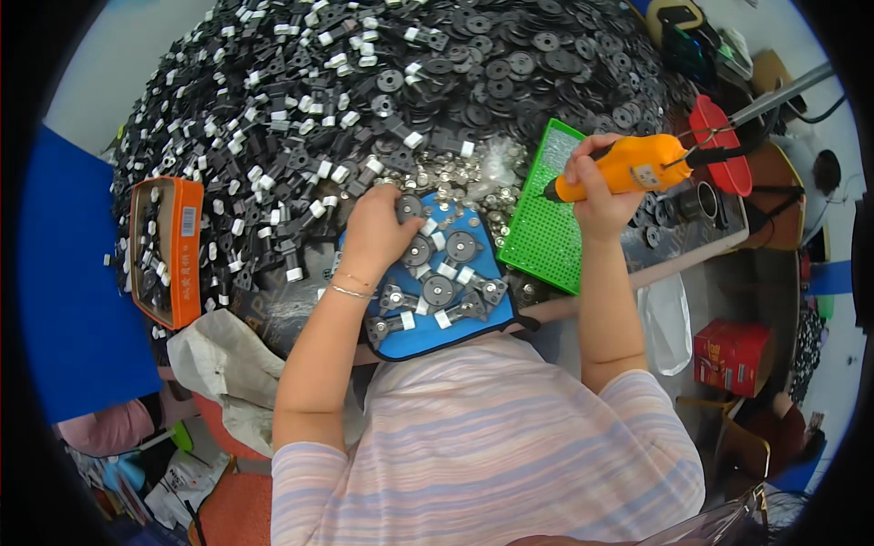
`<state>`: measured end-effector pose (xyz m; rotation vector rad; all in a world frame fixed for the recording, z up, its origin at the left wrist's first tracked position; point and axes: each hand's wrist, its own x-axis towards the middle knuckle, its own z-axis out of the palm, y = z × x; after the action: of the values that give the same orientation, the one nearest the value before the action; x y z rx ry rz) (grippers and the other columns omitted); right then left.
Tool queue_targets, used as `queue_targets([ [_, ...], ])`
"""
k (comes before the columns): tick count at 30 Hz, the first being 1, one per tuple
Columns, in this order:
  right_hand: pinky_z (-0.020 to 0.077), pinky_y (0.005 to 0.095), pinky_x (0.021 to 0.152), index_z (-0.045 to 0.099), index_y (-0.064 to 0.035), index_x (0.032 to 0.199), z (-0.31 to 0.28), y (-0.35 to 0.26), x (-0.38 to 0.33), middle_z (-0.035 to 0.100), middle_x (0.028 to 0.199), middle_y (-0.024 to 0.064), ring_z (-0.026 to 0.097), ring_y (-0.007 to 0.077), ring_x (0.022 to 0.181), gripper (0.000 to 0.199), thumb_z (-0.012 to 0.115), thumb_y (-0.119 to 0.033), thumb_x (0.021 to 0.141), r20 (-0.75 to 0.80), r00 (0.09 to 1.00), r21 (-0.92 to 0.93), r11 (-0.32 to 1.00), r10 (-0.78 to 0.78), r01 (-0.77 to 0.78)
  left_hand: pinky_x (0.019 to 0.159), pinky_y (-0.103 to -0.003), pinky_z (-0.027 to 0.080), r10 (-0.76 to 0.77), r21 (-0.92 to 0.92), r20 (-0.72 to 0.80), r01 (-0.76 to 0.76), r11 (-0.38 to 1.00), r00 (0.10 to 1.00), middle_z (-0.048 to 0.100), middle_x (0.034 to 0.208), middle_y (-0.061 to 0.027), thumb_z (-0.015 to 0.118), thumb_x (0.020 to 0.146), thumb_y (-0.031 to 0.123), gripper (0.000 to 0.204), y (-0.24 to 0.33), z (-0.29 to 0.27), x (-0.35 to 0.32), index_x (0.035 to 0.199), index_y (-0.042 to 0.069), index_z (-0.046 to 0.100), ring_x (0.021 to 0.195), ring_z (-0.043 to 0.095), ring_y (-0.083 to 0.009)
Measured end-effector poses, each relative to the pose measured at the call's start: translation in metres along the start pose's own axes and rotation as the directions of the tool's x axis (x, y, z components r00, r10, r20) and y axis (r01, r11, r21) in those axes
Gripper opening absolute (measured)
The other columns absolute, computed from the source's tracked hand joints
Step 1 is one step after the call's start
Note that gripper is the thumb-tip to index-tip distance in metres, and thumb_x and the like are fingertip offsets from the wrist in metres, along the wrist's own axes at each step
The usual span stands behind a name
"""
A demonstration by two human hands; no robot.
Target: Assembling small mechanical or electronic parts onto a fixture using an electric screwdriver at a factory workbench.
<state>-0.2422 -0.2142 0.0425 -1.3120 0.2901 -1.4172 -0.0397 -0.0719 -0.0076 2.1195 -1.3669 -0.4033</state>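
Orange screwdriver (633, 164), tip over green tray (548, 238), gripped in right hand (599, 193); left hand (375, 226) pinches black disc (410, 207), seemingly steadying it.

Orange driver (626, 167): smooth plast. Green tray (553, 232): semi-gloss plast. Blue mat (414, 342) @ tabletop's (273, 314) front edge: matt, cloth-like. Sm. fasteners (462, 173): shiny metal.

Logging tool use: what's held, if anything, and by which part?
Right hand: orange power tool, by its body's front, behind the dark tip. Left hand: at a black disc; whether held, cannot tell.
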Motion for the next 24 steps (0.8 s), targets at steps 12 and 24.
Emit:
queue_targets([
  [12,0.044,0.0243,0.051,0.047,-0.0004,0.095,-0.02,0.02,0.008,0.054,0.076,0.0107,0.052,0.0136,0.055,0.028,0.057,0.009,0.071,-0.025,0.995,-0.182,0.979,-0.096,0.09,0.073,-0.031,0.048,-0.007,0.02,-0.084,0.009,1.0,0.996,0.058,0.096,-0.0144,0.077,0.06,0.016,0.052,0.002,-0.016,-0.005,0.102,-0.003,0.053,0.084,0.058,-0.0242],
  [24,0.0441,0.024,0.051,0.047,0.0001,0.094,-0.018,0.024,0.008,0.053,0.073,0.0096,0.052,0.0128,0.055,0.026,0.059,0.006,0.072,-0.063,0.993,-0.168,0.982,-0.103,0.091,0.07,-0.031,0.047,-0.04,0.03,-0.179,0.046,0.998,0.983,0.058,0.091,-0.0129,0.073,0.064,0.009,0.039,-0.027,-0.031,-0.006,0.097,-0.001,0.056,0.079,0.058,-0.0237],
])
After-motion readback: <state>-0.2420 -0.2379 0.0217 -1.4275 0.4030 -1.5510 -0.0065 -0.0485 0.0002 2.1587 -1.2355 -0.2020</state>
